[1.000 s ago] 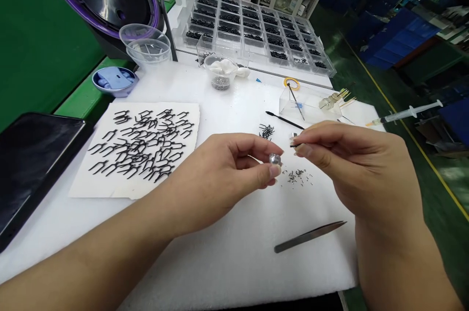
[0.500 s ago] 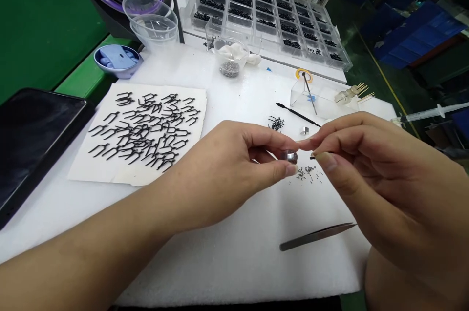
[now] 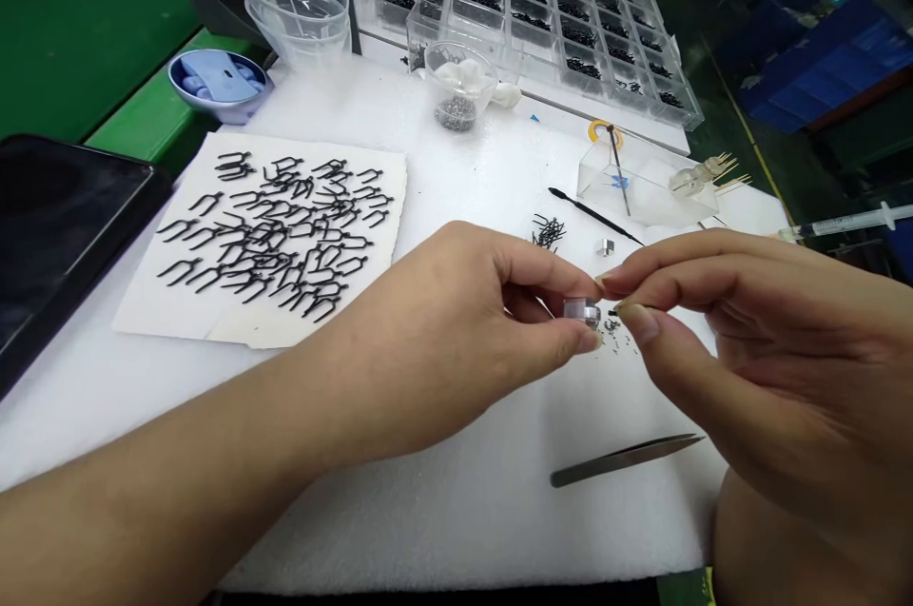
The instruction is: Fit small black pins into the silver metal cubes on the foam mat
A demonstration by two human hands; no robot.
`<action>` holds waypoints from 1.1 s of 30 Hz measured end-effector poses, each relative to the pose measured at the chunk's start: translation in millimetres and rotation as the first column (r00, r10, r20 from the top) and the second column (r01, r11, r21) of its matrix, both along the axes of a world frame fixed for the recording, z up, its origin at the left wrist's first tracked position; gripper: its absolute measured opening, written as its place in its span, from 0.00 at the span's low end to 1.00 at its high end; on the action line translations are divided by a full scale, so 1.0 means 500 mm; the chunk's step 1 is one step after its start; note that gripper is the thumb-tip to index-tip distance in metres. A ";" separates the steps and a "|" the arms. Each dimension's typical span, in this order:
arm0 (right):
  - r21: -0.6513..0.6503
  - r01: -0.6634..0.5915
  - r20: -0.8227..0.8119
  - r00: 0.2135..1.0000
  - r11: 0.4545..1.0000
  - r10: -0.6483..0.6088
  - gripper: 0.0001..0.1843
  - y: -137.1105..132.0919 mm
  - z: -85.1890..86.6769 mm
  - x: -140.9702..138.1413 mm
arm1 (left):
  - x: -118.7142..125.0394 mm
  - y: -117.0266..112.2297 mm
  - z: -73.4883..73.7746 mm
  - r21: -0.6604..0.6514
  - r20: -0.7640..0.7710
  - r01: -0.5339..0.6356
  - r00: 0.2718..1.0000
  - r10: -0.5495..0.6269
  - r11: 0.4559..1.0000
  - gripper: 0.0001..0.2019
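Between thumb and fingers, my left hand (image 3: 456,340) pinches a small shiny metal block (image 3: 581,311). Facing it, my right hand (image 3: 748,340) is closed in a pinch on a tiny dark piece (image 3: 613,313), mostly covered by the fingertips. The index fingertips of both hands meet or nearly meet above the block. Tiny dark bits (image 3: 611,332) lie on the white mat below the fingers. Beyond the hands are a heap of thin black pieces (image 3: 548,231) and a second metal block (image 3: 606,247). Tweezers (image 3: 628,460) rest in front of my right hand.
A white card (image 3: 214,325) with many black fork-shaped pieces lies left, beside a dark tablet-like device (image 3: 64,235). Clear cups (image 3: 296,7) and a compartment box (image 3: 528,16) stand behind. A black stick tool (image 3: 592,214), clear holder (image 3: 628,183) and syringe (image 3: 842,224) are at right.
Both hands sit slightly further right, still holding the metal block and the tiny dark piece close together. The background has shifted a little as the view moved.
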State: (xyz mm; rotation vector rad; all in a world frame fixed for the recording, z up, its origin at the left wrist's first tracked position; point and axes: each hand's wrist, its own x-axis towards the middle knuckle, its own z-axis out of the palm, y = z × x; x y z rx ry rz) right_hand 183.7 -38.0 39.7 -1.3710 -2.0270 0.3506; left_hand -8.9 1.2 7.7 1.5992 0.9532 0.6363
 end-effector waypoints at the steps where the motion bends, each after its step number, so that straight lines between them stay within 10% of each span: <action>1: 0.002 0.001 -0.005 1.000 1.000 -0.001 0.05 -0.001 -0.001 0.001 | 0.000 -0.001 0.001 0.002 -0.005 -0.002 1.000 0.002 1.000 0.05; 33: -0.001 -0.061 0.041 0.997 0.998 0.061 0.04 0.009 -0.012 -0.004 | -0.004 -0.003 -0.001 0.103 -0.041 -0.032 0.998 0.036 0.994 0.06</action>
